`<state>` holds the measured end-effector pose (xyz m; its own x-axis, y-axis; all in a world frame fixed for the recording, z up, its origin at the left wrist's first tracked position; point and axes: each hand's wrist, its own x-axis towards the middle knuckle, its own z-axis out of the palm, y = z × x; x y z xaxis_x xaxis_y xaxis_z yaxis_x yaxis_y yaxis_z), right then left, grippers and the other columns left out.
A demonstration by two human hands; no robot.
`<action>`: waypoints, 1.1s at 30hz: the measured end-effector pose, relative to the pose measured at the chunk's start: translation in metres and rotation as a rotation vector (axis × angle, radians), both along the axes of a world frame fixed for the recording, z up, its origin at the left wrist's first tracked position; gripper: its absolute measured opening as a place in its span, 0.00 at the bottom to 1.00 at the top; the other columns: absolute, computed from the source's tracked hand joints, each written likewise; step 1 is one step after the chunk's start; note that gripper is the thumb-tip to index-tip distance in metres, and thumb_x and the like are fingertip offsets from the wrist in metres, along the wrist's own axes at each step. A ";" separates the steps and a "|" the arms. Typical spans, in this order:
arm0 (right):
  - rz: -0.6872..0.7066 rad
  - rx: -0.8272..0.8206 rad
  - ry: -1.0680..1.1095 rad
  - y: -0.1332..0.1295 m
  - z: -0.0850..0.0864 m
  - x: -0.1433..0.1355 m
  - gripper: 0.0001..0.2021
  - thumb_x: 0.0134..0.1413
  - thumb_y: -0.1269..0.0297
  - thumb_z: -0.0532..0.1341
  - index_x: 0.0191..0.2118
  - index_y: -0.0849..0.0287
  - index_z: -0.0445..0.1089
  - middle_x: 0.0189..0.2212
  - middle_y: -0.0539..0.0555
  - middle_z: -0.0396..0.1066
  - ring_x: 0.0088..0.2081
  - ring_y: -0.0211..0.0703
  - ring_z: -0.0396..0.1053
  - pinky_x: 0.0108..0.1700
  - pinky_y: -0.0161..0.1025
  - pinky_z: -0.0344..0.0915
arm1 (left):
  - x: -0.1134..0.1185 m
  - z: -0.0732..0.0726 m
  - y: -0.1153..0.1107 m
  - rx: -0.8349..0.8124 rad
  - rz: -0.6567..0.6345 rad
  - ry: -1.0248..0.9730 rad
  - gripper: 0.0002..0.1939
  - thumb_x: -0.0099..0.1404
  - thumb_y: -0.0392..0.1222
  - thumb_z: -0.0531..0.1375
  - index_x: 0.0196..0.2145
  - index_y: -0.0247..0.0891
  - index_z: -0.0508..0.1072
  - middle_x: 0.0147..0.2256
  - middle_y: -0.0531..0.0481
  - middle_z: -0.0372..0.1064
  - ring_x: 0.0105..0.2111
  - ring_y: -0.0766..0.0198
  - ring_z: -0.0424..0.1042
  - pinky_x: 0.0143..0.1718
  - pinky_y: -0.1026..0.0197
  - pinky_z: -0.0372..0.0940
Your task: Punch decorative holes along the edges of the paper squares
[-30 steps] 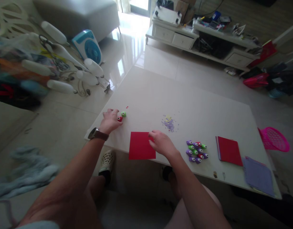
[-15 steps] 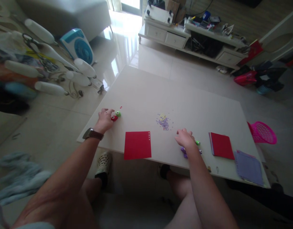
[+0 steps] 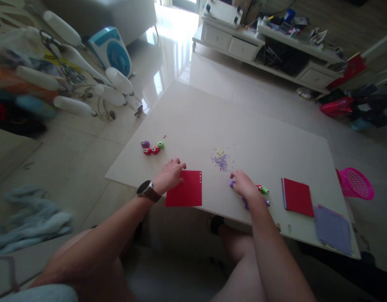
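My left hand [image 3: 169, 175], fingers spread and holding nothing, reaches over the upper left corner of a red sheet [image 3: 189, 195] with a short column of holes at its upper right. I cannot tell whether the fingers press on it. My right hand [image 3: 243, 183] is closed around a small purple craft punch [image 3: 232, 184], partly hidden by the fingers. Beside and under that wrist lie more small punches with eyes: a green one [image 3: 265, 191], a red one [image 3: 259, 188] and a purple one [image 3: 268, 203]. Tiny purple and yellow paper bits [image 3: 220, 161] lie between the hands.
At the table's [image 3: 244, 126] left stand several punches, among them a purple one [image 3: 145, 144], a red one [image 3: 155, 150] and a green one [image 3: 160, 144]. Rightward lie a red stack of sheets [image 3: 297, 196] and purple sheets [image 3: 333, 230]. A pink basket [image 3: 357, 184] stands beyond the right edge.
My left hand has left the punches at the left and moved right to the red sheet. A purple punch now shows at my right hand's fingers. The view has shifted slightly.
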<state>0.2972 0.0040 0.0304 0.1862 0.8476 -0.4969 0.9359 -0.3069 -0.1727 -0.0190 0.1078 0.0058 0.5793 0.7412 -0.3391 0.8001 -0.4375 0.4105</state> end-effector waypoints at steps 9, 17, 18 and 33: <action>0.094 0.089 0.127 0.014 0.001 -0.047 0.09 0.62 0.74 0.65 0.47 0.61 0.75 0.49 0.60 0.75 0.48 0.45 0.72 0.53 0.38 0.64 | 0.012 0.003 -0.012 0.036 -0.016 0.119 0.23 0.63 0.38 0.67 0.55 0.40 0.70 0.55 0.35 0.69 0.55 0.42 0.67 0.54 0.44 0.62; 0.138 0.016 0.251 0.013 0.008 -0.060 0.08 0.60 0.75 0.66 0.44 0.60 0.76 0.45 0.58 0.78 0.43 0.43 0.74 0.47 0.36 0.66 | 0.015 0.008 -0.012 0.040 -0.032 0.125 0.19 0.62 0.38 0.67 0.51 0.38 0.72 0.55 0.32 0.70 0.56 0.39 0.66 0.54 0.41 0.62; 0.142 0.014 0.246 0.012 0.008 -0.060 0.07 0.61 0.75 0.66 0.44 0.60 0.76 0.45 0.57 0.79 0.43 0.43 0.75 0.47 0.36 0.66 | 0.015 0.009 -0.012 0.042 -0.030 0.119 0.18 0.62 0.37 0.67 0.50 0.38 0.72 0.56 0.32 0.69 0.57 0.39 0.66 0.55 0.40 0.62; 0.217 0.038 0.235 0.015 0.005 -0.076 0.06 0.61 0.75 0.62 0.37 0.58 0.74 0.38 0.55 0.79 0.40 0.44 0.73 0.41 0.36 0.61 | 0.011 -0.002 -0.003 -0.079 -0.018 -0.027 0.14 0.67 0.32 0.53 0.43 0.41 0.76 0.46 0.42 0.80 0.49 0.49 0.76 0.53 0.47 0.64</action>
<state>0.2214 0.0194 0.0357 -0.1168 0.8738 -0.4720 0.9119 -0.0939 -0.3994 -0.0076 0.1051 0.0042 0.6019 0.7021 -0.3804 0.7806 -0.4168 0.4659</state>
